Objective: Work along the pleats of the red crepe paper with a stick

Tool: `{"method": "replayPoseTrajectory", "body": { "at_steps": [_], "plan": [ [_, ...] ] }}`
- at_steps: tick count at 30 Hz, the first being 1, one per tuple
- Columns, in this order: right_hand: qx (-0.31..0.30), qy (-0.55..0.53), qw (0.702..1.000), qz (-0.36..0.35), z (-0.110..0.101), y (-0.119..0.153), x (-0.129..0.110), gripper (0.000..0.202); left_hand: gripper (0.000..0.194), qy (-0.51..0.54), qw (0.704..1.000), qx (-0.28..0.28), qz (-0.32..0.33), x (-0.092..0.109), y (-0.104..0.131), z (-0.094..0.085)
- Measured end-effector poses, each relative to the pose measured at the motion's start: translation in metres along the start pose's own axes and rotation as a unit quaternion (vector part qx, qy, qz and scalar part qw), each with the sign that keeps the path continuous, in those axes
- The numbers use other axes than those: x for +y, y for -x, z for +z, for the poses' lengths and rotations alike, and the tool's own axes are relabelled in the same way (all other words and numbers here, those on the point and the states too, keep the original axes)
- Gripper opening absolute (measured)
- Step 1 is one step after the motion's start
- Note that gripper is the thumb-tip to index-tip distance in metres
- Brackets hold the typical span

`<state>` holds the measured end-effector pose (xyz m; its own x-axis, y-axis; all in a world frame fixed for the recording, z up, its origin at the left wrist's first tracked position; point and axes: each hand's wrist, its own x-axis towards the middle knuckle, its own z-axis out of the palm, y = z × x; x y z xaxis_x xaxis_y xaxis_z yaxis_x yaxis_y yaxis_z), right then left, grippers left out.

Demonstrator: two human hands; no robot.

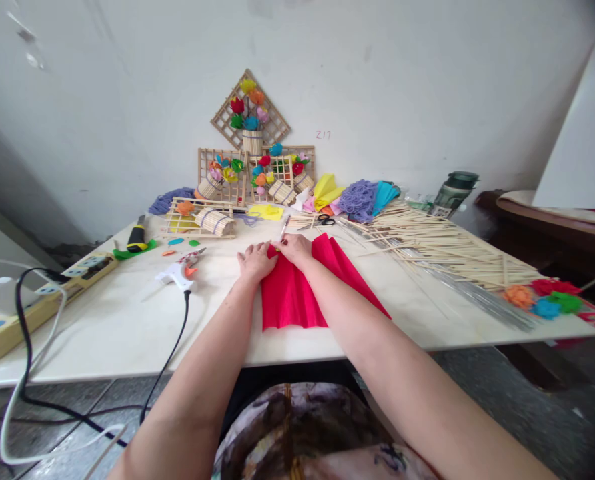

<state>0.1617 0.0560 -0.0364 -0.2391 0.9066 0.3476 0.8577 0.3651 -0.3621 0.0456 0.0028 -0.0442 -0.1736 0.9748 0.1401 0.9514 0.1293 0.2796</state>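
Observation:
A sheet of red crepe paper (292,293) with fold ridges lies on the table in front of me. My left hand (258,261) rests at its far left corner, fingers spread and flat. In my right hand (295,249) is a slim, light-coloured pen (284,229), gripped upright over the paper's far edge. Something small and yellowish shows between the two hands, too small to name. Black-handled scissors (325,219) lie just beyond the paper. To the left is a white glue gun (180,275) with a black cord.
Lattice frames with paper flowers (250,120) lean on the wall. Wooden sticks (442,247) and grey wires (477,298) spread rightward, near crumpled paper flowers (518,297). A power strip (52,300) and yellow-black utility knife (137,238) lie left. A dark bottle (455,193) stands behind.

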Motion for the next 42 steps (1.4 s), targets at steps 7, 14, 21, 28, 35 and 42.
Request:
{"method": "replayPoseTrajectory", "body": {
  "at_steps": [7,14,21,28,35,42],
  "plan": [
    [-0.006,0.000,1.000,0.003,-0.0004,0.0003,-0.0008,0.040,0.056,0.003,1.000,-0.001,-0.001,-0.0001,0.0000,0.0001],
    [-0.013,-0.003,1.000,0.010,-0.0030,0.0010,-0.0022,0.038,0.054,-0.007,1.000,-0.008,0.001,0.0006,0.0009,-0.0017],
    [-0.007,-0.009,1.000,0.005,-0.0026,0.0015,-0.0014,0.039,0.056,-0.007,1.000,-0.006,0.002,0.0001,0.0007,-0.0013],
    [-0.011,-0.012,1.000,0.010,-0.0056,0.0031,-0.0026,0.037,0.055,-0.007,1.000,-0.008,0.000,0.0003,0.0004,-0.0013],
    [-0.006,-0.025,0.999,0.024,-0.0047,0.0034,-0.0025,0.036,0.056,-0.004,1.000,-0.006,0.004,0.0008,0.0017,-0.0020],
    [0.031,-0.077,0.991,0.106,-0.0082,0.0018,0.0014,0.038,0.049,-0.032,0.999,-0.009,0.021,0.0032,0.0052,-0.0020]
  ]
}}
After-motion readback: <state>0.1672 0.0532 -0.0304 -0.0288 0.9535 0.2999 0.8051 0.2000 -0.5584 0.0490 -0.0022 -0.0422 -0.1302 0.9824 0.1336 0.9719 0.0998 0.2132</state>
